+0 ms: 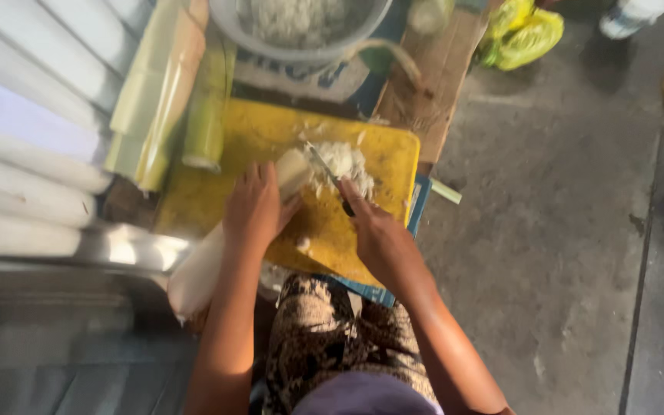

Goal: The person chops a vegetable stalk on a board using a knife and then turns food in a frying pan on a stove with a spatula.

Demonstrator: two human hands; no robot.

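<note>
Pale stalk [224, 246] on yellow board [224, 192], long axis lower-left to upper-right. Left hand [253, 209] clamped over stalk just behind cut end; right hand [382, 238] gripping knife [330, 179], blade at tip beside shavings [345, 163].

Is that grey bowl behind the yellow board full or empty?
Partly filled: the grey bowl holds a heap of white shreds; its top is cut off by the frame.

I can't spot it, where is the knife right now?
In the head view, the knife is in the right hand, its blade over the yellow cutting board, between the white stalk and the pile of cut pieces.
</note>
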